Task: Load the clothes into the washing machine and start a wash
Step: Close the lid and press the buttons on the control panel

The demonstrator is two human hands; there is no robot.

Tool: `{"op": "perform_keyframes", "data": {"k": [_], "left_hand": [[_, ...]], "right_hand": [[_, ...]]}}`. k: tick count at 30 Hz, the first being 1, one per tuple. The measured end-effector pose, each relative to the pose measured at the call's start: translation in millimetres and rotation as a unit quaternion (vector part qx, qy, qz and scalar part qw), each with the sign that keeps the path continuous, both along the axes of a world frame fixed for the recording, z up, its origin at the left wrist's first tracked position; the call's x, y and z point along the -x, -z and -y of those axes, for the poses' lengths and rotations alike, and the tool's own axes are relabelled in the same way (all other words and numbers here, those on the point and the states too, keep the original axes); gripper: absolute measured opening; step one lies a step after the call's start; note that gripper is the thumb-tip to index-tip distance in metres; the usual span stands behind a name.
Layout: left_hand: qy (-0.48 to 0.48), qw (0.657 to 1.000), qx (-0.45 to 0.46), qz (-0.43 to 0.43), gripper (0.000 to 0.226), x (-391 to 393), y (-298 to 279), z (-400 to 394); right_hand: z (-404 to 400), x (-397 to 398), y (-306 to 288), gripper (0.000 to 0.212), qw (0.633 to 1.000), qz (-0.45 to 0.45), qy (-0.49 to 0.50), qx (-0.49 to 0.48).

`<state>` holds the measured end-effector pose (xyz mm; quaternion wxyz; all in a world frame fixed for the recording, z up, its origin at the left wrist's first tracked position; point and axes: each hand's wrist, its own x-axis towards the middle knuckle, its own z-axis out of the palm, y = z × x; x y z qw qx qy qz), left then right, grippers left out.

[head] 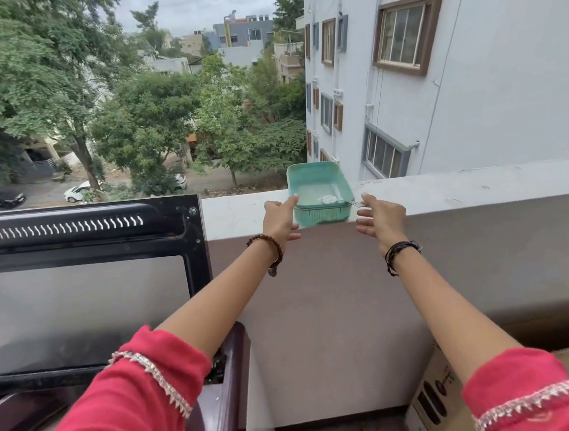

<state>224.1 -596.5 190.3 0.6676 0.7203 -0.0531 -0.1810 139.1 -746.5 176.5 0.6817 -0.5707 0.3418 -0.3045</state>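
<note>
A teal plastic tub (318, 186) stands on top of the balcony parapet (446, 191), with white powder and a small scoop inside. My left hand (278, 221) reaches to the tub's left side, the forefinger touching its rim. My right hand (381, 219) hovers just to the right of the tub with fingers spread, next to a thin handle sticking out of it. The washing machine's raised lid (86, 284), black-framed with a grey window, stands upright at the left. No clothes are visible.
The machine's dark maroon body edge (231, 374) is below my left forearm. A cardboard box (440, 404) sits on the floor at the lower right. Beyond the parapet is a drop to a street, trees and a white building.
</note>
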Motion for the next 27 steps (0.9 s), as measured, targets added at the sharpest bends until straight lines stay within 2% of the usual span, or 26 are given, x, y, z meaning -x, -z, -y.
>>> {"op": "perform_keyframes", "data": {"k": [4,6,9,17,23,27], "left_hand": [[-0.023,0.999,0.048,-0.004,0.02,33,7,-21],[0.009,0.997,0.07,-0.008,0.006,56,17,-44],[0.027,0.997,0.067,-0.016,0.014,85,40,-91],[-0.069,0.992,0.062,-0.084,0.014,98,86,-271],[-0.157,0.984,0.07,-0.056,0.025,64,83,-385],[-0.213,0.975,0.055,-0.029,0.022,30,83,-444]], "right_hand": [[-26,22,11,0.021,0.981,0.032,0.153,-0.118],[-55,34,22,0.022,0.969,0.03,0.174,-0.171],[-113,49,43,0.02,0.967,0.008,0.159,-0.199],[-277,57,79,0.02,0.99,-0.03,0.06,-0.127],[-364,37,82,0.016,0.999,-0.025,-0.013,-0.023],[-390,21,82,0.01,0.998,-0.037,-0.029,0.053]]}}
